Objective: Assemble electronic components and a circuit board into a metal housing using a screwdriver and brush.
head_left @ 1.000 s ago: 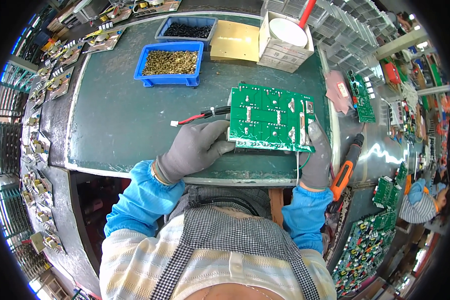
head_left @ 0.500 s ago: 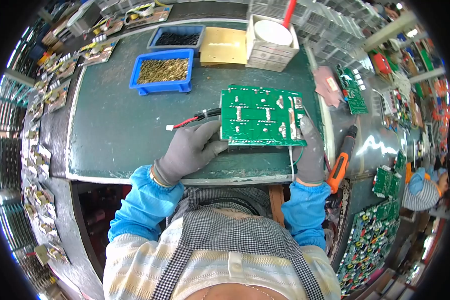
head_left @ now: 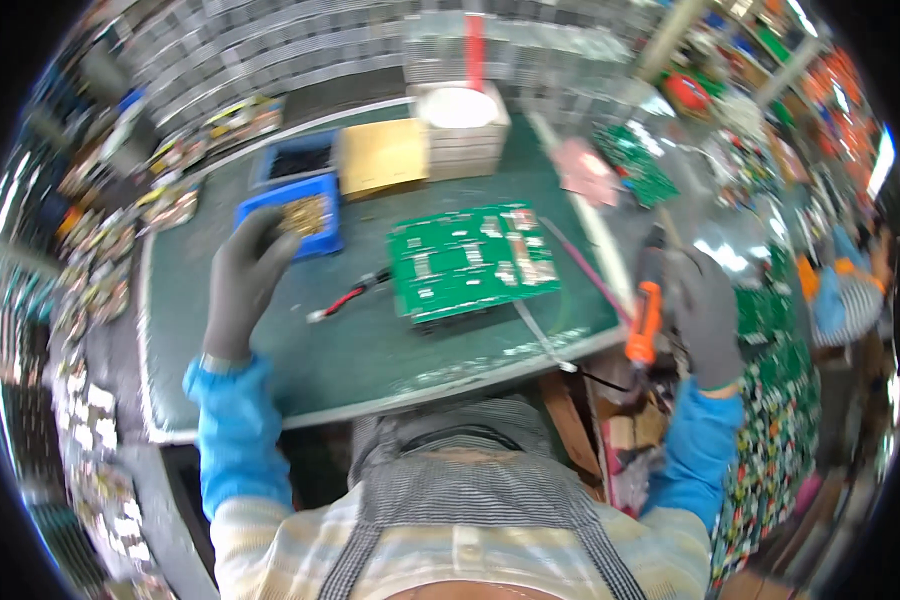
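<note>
A green circuit board (head_left: 470, 262) lies on the green work table, solder side up, with a red and black cable (head_left: 350, 294) at its left and pale wires at its lower right. My left hand (head_left: 245, 282), in a grey glove, reaches to the near left edge of a blue bin (head_left: 333, 238) of brass-coloured screws or similar small parts; thumb and fingers are bent but apart. On the right, my gloved right hand (head_left: 708, 318) is beside an orange and black power screwdriver (head_left: 645, 322). Motion blur hides whether its fingers touch the tool.
Behind the blue bin stand another bin (head_left: 270, 165) with black parts, a yellow folder-like sheet (head_left: 384, 157) and a white box (head_left: 465, 150). A pink bag (head_left: 585, 172) and another green board (head_left: 638, 168) lie at the back right. Several populated boards are stacked lower right.
Both hands have let go of the board, which now lies on the table. My left hand has moved to the blue bin, my right hand rightward to the screwdriver. The view has turned.
</note>
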Motion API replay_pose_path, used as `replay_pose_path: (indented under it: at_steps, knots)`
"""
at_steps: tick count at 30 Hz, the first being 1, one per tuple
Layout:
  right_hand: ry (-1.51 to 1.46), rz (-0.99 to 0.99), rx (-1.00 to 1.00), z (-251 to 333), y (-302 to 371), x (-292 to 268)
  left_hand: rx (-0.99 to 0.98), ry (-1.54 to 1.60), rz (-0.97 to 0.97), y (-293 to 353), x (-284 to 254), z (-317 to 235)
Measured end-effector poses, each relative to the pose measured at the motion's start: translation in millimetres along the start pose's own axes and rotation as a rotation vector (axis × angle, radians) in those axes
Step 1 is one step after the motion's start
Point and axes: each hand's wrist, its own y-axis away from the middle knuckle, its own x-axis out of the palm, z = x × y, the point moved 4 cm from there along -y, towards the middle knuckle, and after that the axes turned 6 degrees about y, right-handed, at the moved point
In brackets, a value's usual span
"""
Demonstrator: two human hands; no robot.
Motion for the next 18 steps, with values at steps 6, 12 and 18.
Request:
replay_pose_path:
  at_steps: [6,12,18]
  knots:
    - [0.237,0.045,-0.44,-19.1,-4.5,66.2,0.057,-0.571,0.302,-62.8,-5.9,15.2]
    - [0.195,0.074,-0.447,-30.0,-1.8,77.8,0.1,-0.905,0.518,-96.7,29.4,37.3]
    - [0.025,-0.108,-0.329,-26.0,19.5,50.9,0.04,-0.709,0.564,-87.0,12.6,51.0]
